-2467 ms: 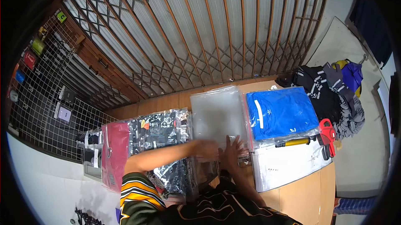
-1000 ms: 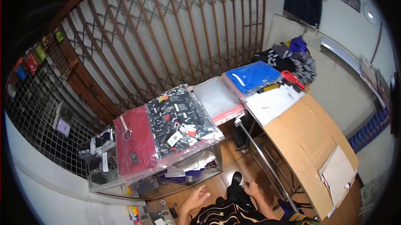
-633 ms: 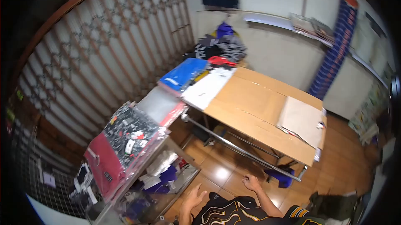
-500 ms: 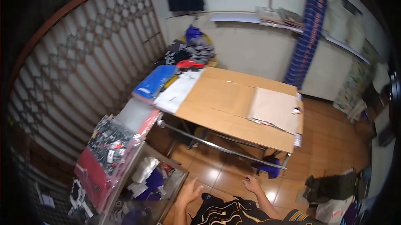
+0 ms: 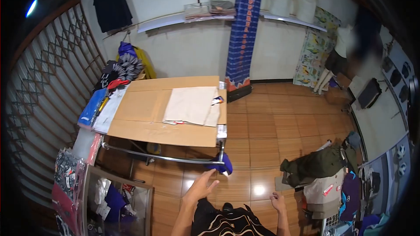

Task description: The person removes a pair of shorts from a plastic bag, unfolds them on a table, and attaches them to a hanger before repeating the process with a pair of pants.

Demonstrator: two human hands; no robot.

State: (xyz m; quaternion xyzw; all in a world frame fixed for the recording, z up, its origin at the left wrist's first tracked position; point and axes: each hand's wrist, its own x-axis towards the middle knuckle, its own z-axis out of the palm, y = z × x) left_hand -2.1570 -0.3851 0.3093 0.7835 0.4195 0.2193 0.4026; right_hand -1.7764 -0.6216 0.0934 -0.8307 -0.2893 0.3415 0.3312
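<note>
My left hand (image 5: 202, 188) is held out in front of my body, fingers stretched and thumb apart, with nothing in it. In the view it lies just below the purple item (image 5: 224, 164) at the table's near leg, without a visible grip on it. Lower right, my right hand (image 5: 278, 202) hangs with its fingers loosely bent and nothing seen in it. The floor shows around it, and a pile of folded clothes lies to its right. Ahead stands a table with a cardboard top (image 5: 140, 104), bearing a folded beige cloth (image 5: 190, 104).
A glass display case (image 5: 142, 201) with packed garments stands at lower left. Dark green clothing (image 5: 313, 166) is heaped at right. A blue banner column (image 5: 244, 34) leans on the back wall, near a shelf (image 5: 166, 22). A folding metal gate (image 5: 48, 74) lines the left.
My view has swung to the right, so the table sits further left and more of the right-hand floor and clothes shows. Both hands remain held out in front of me.
</note>
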